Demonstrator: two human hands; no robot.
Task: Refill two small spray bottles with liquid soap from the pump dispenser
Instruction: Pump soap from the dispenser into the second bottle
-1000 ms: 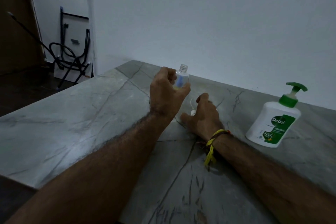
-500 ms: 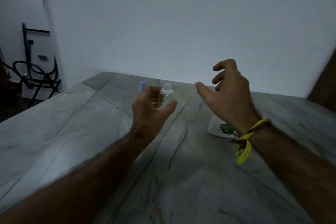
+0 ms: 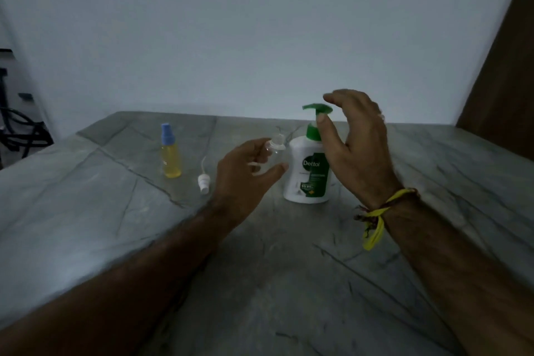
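The task looks about half done: one spray bottle [image 3: 171,153], left of the soap dispenser [image 3: 309,170], stands upright with its blue cap on and yellow liquid inside, so it seems already filled. The second bottle [image 3: 276,147] is clear and uncapped; the left hand [image 3: 248,165] grips it with curled fingers just beside the dispenser, its open neck below the green pump head [image 3: 317,108]. The right hand [image 3: 358,147] hovers over the pump with relaxed, spread fingers and is not pressing it yet. I judge that pumping soap in and closing the bottle are left. The loose white sprayer top [image 3: 203,180] with its tube lies on the stone table [image 3: 86,211], between the full bottle and the dispenser. Nothing stands in the way.
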